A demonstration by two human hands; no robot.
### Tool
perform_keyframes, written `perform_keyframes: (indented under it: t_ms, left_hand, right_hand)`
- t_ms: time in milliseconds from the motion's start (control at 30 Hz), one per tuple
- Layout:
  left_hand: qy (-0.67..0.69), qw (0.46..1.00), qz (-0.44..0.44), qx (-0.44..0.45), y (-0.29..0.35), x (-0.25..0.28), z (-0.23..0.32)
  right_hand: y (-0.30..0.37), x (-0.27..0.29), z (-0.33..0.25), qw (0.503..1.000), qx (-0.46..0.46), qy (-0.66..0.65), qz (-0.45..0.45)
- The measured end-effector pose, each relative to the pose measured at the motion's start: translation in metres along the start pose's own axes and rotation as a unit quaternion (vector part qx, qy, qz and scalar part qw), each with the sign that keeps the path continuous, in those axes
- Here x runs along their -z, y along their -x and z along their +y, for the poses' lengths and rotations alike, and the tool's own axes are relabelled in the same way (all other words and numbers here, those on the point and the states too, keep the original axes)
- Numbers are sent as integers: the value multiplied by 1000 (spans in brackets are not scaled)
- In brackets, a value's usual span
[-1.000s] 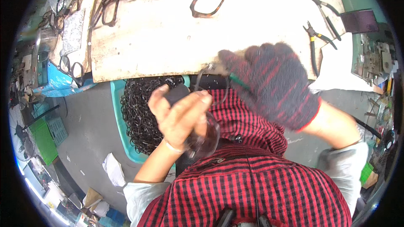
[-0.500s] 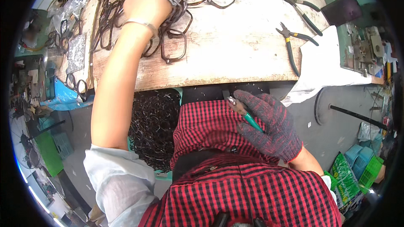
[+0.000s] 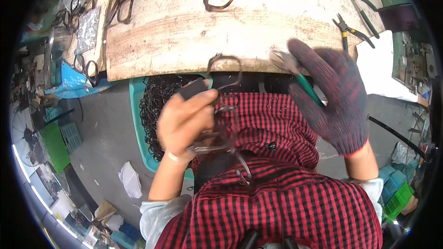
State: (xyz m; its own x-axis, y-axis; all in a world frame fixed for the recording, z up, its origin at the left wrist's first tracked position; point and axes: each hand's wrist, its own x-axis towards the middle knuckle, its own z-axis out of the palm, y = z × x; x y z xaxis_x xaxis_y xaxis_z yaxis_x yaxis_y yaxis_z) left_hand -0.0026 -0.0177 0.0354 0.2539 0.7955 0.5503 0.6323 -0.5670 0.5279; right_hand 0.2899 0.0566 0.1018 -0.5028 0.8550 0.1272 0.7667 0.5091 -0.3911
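Note:
Over my lap, near the table's front edge, my left hand (image 3: 187,122) is closed on a dark eyeglass frame (image 3: 224,56). One rim sticks up past the fingers, and the rest hangs below, smeared by motion; I cannot tell whether it is more than one frame. Something black covers one of the left fingers. My gloved right hand (image 3: 337,97) grips nippers with green handles (image 3: 308,88), their jaws pointing toward the table and away from the eyeglass frame. Tortoiseshell eyeglass frames (image 3: 222,7) lie at the far side of the table (image 3: 161,41).
Two pairs of pliers with black handles (image 3: 362,16) (image 3: 347,28) lie at the table's right, by a white sheet (image 3: 380,60). Below the table's left edge, a teal bin (image 3: 136,115) holds a tangle of dark curled pieces (image 3: 154,101). Plastic bags (image 3: 87,30) lie left.
My left hand has come back from the pile of frames to my lap, carrying an eyeglass frame. My right hand has risen toward the table edge with the nippers.

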Motion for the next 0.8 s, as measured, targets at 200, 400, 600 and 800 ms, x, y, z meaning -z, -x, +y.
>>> perform_keyframes:
  t_ms: [200, 400, 600, 800]
  left_hand:
    - [1, 997, 35, -76, 24, -36, -27]
    - [42, 996, 27, -69, 29, -41, -33]
    - [51, 995, 31, -77, 34, -44, -35]
    - [51, 994, 51, -78, 35, -48, -33]
  right_hand:
    - [-49, -20, -5, 985, 120, 116, -40]
    - [-81, -30, 7, 960, 231, 146, -63]
    - [-111, -25, 9, 926, 320, 179, -87]
    - [-93, -32, 1, 924, 273, 231, -136]
